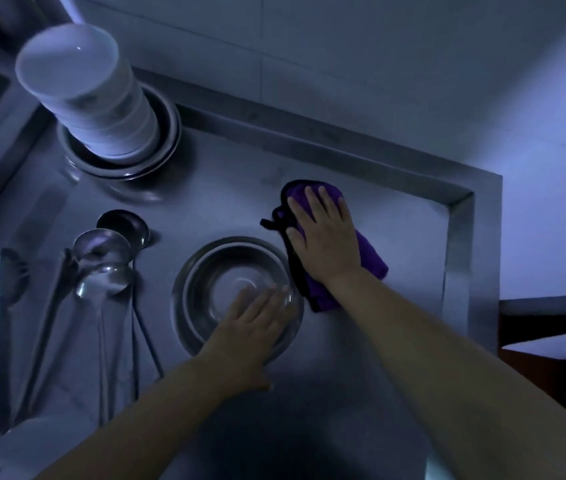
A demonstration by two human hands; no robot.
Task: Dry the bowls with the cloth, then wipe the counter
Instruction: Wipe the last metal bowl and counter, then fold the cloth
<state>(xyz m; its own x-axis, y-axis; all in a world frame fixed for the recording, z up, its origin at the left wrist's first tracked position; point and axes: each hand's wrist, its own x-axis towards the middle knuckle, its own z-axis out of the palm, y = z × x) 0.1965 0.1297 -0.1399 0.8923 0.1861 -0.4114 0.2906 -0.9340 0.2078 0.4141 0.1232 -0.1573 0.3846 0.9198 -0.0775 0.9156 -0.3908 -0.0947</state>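
Left hand: nearest the lens; fingers straight and together, laid over the near rim of the steel bowl, grip flat and curled round nothing.
Steel bowl: round, shiny metal, upright on the tabletop; it looks like two nested, with a double rim showing; smooth inside with a pale ring at the bottom.
Right hand: palm down, fingers spread and straight, pressing on the cloth; grip open and flat, not pinching.
Cloth: purple, soft and nappy, with a dark edge and a small dark loop at its left side; bunched flat on the tabletop just right of the steel bowl, touching its rim or very near it.
Tabletop: brushed stainless steel, dull sheen, with a raised lip along the back and right edges.
Bowl stack: white glossy bowls piled upside down inside wider dark-rimmed metal bowls, at the back left, well apart from the cloth.
Ladles: long-handled steel ladles and spoons lying side by side, left of the steel bowl.
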